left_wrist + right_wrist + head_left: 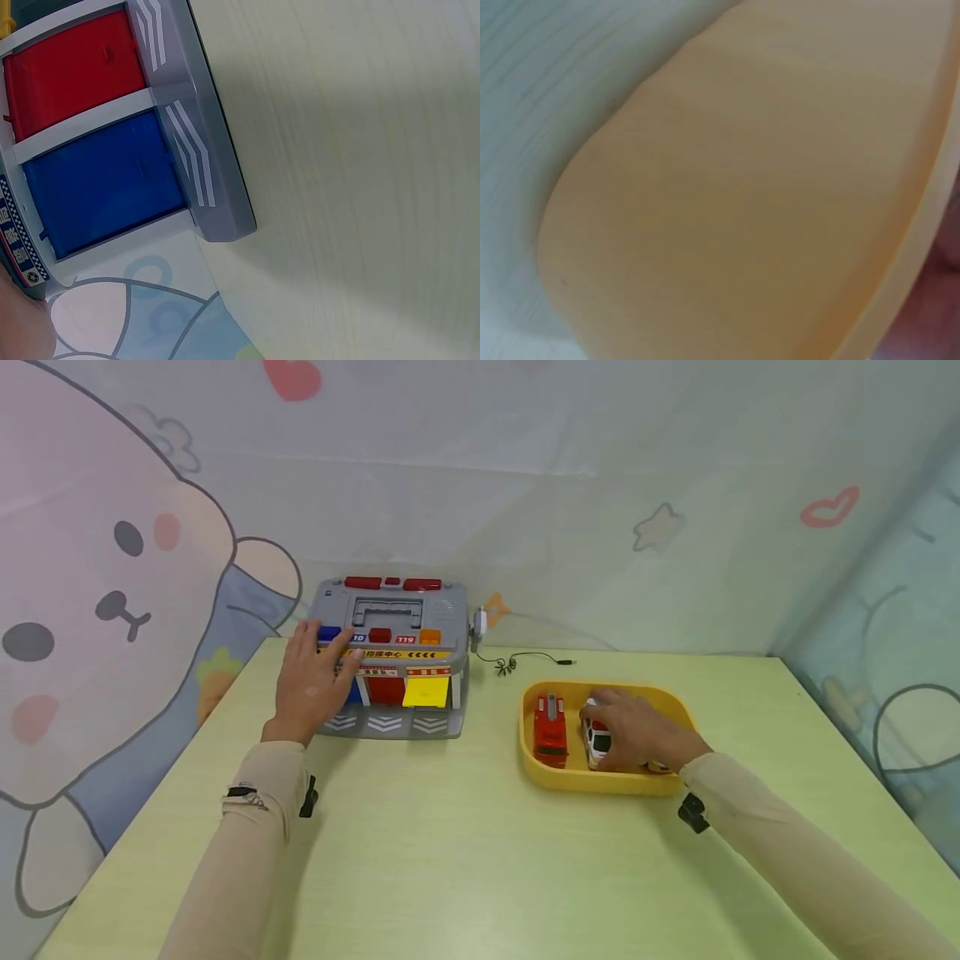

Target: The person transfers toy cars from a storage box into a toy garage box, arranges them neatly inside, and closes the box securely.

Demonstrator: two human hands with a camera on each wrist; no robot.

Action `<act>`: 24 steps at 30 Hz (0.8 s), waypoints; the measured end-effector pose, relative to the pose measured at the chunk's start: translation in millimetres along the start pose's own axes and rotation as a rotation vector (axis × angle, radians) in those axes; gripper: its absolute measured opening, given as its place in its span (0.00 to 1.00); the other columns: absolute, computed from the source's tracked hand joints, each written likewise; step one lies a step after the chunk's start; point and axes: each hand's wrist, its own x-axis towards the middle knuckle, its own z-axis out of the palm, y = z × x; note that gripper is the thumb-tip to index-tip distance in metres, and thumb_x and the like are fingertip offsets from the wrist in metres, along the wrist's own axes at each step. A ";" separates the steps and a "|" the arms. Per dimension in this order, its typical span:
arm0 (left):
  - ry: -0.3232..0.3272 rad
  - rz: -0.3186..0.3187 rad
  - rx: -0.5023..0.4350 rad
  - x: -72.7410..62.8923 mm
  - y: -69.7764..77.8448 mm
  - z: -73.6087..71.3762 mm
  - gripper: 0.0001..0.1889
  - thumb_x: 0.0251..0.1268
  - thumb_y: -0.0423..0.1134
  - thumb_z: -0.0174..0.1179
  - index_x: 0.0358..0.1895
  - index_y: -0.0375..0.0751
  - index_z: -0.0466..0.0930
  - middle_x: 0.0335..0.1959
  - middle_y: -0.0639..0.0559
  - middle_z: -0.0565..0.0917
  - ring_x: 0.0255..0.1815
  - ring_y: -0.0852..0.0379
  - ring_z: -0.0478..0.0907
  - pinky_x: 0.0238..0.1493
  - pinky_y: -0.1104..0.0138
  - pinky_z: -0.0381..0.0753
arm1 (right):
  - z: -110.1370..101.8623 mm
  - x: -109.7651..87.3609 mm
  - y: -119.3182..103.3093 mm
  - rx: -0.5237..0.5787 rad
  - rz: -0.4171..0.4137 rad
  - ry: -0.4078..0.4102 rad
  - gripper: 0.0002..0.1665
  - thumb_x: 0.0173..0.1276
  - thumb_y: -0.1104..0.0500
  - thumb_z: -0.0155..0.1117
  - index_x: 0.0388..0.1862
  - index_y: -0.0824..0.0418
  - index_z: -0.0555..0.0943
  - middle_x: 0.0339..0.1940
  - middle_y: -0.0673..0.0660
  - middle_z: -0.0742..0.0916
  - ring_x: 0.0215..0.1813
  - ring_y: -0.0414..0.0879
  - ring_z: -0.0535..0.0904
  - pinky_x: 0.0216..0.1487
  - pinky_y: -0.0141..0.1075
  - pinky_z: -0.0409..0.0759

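A grey toy rescue station (pixel 446 610) stands at the back of the table. My left hand (pixel 310 685) rests on its left side with fingers extended, close by the blue button. Below, the red door (pixel 79 75) and blue door (pixel 105 184) are down, while the yellow door (pixel 426 692) is swung outward. Over in the yellow tray (pixel 600 783), my right hand (pixel 637 731) grips a white toy car (pixel 597 742) with red markings, partly covered by the fingers. Left of it lies a red toy fire truck (pixel 551 728). The tray wall hides most of that hand in the right wrist view.
Another small toy (pixel 658 767) shows partly under my right hand in the tray. A thin black cord (pixel 525 657) with a plug trails from the station's right side. A cartoon-printed cloth (pixel 555 527) hangs behind the pale table (pixel 450 860).
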 end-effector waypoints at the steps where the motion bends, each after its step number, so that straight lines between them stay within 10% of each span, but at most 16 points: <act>1: 0.000 0.002 -0.001 0.0 0.6 -0.2 0.32 0.79 0.60 0.37 0.77 0.47 0.61 0.80 0.30 0.50 0.82 0.32 0.38 0.80 0.40 0.39 | 0.6 -0.1 0.4 0.002 0.004 -0.001 0.42 0.51 0.46 0.82 0.64 0.58 0.77 0.71 0.67 0.72 0.65 0.64 0.72 0.64 0.60 0.76; 24: 0.014 0.009 -0.010 -0.8 0.2 0.0 0.32 0.79 0.59 0.38 0.77 0.47 0.62 0.79 0.30 0.51 0.82 0.32 0.39 0.80 0.40 0.40 | -2.4 -2.6 -5.7 0.003 0.001 0.039 0.42 0.50 0.44 0.79 0.64 0.58 0.78 0.71 0.68 0.72 0.68 0.67 0.68 0.67 0.65 0.68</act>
